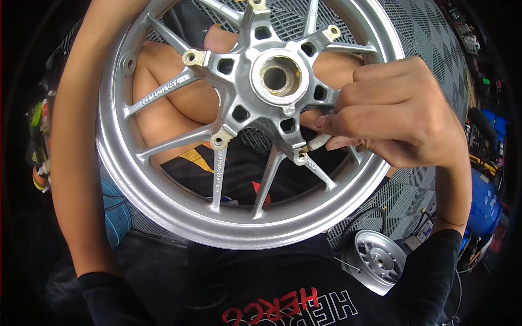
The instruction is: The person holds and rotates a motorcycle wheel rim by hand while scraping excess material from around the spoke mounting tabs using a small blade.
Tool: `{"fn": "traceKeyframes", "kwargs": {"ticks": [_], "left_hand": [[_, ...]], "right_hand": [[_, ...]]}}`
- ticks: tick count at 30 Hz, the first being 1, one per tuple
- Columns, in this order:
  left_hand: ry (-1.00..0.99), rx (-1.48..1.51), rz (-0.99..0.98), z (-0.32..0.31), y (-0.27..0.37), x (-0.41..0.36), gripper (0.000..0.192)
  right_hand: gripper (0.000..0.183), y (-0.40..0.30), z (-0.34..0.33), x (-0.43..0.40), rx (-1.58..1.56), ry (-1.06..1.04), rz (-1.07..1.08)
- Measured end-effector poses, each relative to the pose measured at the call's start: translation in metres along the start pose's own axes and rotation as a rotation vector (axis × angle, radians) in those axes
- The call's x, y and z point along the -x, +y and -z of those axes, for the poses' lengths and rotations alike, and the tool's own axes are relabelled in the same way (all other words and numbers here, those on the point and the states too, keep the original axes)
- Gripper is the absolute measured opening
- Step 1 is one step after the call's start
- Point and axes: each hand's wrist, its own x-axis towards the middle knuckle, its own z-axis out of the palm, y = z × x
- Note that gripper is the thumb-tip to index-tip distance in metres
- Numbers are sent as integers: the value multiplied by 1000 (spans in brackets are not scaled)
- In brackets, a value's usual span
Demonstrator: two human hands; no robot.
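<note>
A silver multi-spoke alloy wheel [246, 235] lies across my bare legs, its hub bore facing up. Pale, unpainted patches show on the bolt bosses around the hub. My right hand [395, 114] grips a small whitish tool [319, 141] with a brass-coloured tip, which meets the lower right bolt boss [301, 157]. The tool's exact kind is unclear. My left forearm reaches up along the wheel's left side, while my left hand is out of view beyond the top edge.
A smaller silver wheel [379, 261] sits at the lower right on the grey patterned floor tiles [428, 73]. A blue container [116, 212] stands at the left. Along the right edge are a blue tank [483, 203] and assorted tools.
</note>
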Motion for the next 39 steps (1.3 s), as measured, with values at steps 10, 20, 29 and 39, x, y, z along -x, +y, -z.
{"fn": "traceKeyframes", "kwargs": {"ticks": [10, 20, 29, 39], "left_hand": [[-81, 147, 36, 11, 4, -5, 28], [7, 90, -23, 8, -4, -7, 29], [-2, 60, -57, 10, -7, -9, 28], [-23, 79, -12, 12, -4, -9, 29]], "right_hand": [[14, 7, -3, -1, -130, -6, 29], [12, 5, 5, -7, -159, -92, -2], [14, 7, -2, -9, -165, -66, 35], [9, 10, 2, -12, -195, -103, 58]]}}
